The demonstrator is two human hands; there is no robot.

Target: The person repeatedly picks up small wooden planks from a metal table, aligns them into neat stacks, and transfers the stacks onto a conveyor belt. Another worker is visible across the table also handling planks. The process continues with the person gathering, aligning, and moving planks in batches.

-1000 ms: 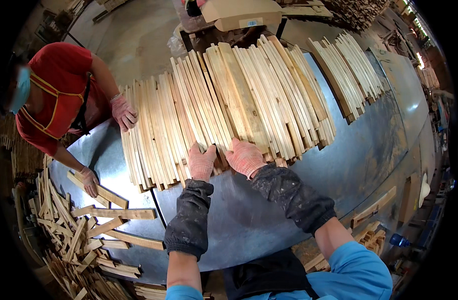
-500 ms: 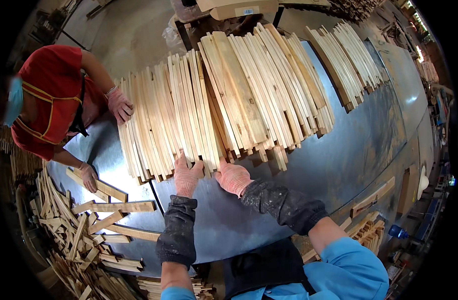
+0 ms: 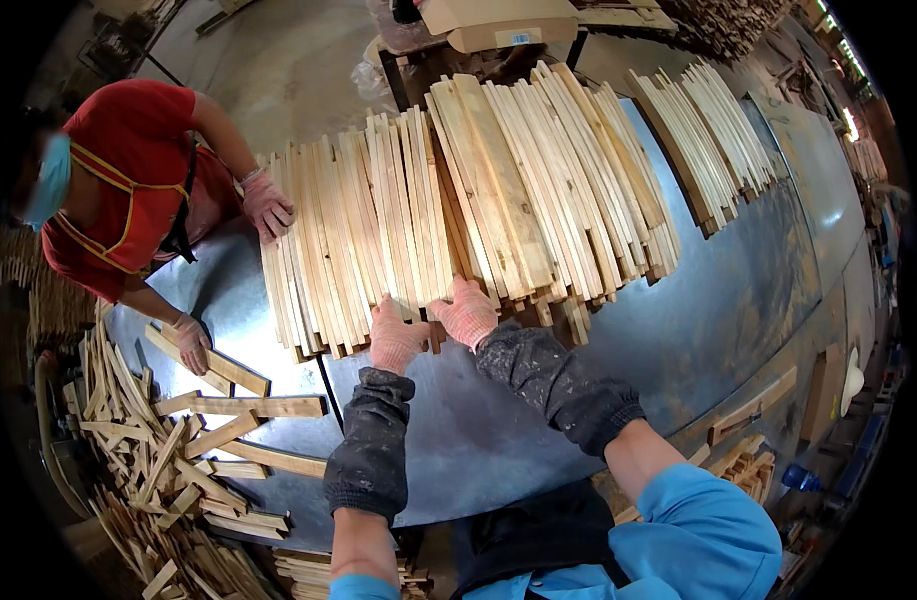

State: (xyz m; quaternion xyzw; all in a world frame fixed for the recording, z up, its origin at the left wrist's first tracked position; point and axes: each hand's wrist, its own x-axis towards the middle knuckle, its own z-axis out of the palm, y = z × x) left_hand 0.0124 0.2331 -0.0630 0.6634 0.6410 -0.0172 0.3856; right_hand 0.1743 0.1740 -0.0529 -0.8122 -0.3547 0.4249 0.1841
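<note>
Presently, head view: both my hands are at the near ends of the row of wooden slats, which lies side by side across the metal table in front of me. My left hand, in a pink knit glove, has its fingers half-curled, fingertips on the slat ends, thumb stretched toward my other hand. My right hand, gloved alike, sits just beside it and a little farther from me, fingers bent over the ends of neighbouring slats. Grip: neither hand is clenched into a fist; contact is at the ends. Undersides of the fingers are hidden, so I cannot tell whether either hand truly grasps a slat or only presses on it.

Pose: left forearm, in a dark sleeve cover, runs nearly straight up from the lower edge; right forearm, in a matching cover, slants in from the lower right, elbow out.

Surroundings: a wide board lies in the row, right of my hands. A separate slat group lies farther right. At left, a co-worker in red has one gloved hand at the row's left edge, near a pile of short offcuts.
</note>
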